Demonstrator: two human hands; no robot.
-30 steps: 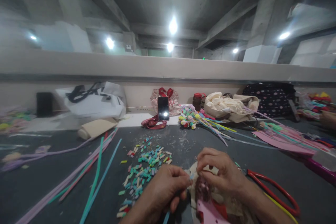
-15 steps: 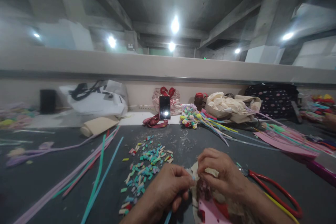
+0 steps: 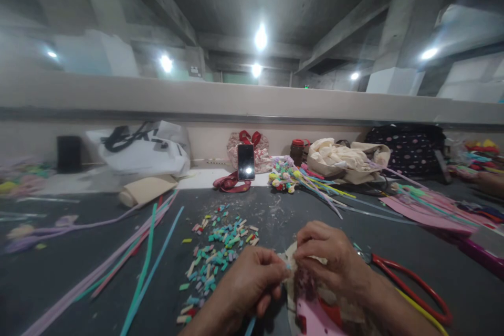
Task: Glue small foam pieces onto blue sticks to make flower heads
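My left hand point(image 3: 258, 281) is closed in a pinch on a light blue pipe cleaner point(image 3: 250, 326), whose lower end comes out beneath the palm. A pale blue tip shows at the fingertips. Close beside it, my right hand point(image 3: 328, 252) is curled with thumb and fingers together; what it pinches, if anything, is hidden. Under my right hand lies a pink object with red parts point(image 3: 315, 317), resting on crumpled beige material point(image 3: 292, 299). To the right are red-handled cutters point(image 3: 413, 283), their jaws partly hidden. Small cut coloured pieces point(image 3: 214, 252) lie scattered left of my hands.
Long coloured stems point(image 3: 147, 262) stretch across the dark table on the left. Behind stand a phone point(image 3: 246, 161), a bunch of small coloured flowers point(image 3: 283, 176), a beige cloth bag point(image 3: 346, 160) and a white bag point(image 3: 147, 149). Another person's hand point(image 3: 490, 185) shows at far right.
The view has shifted very slightly. Both hands keep almost the same pose, with the fingertips close together.
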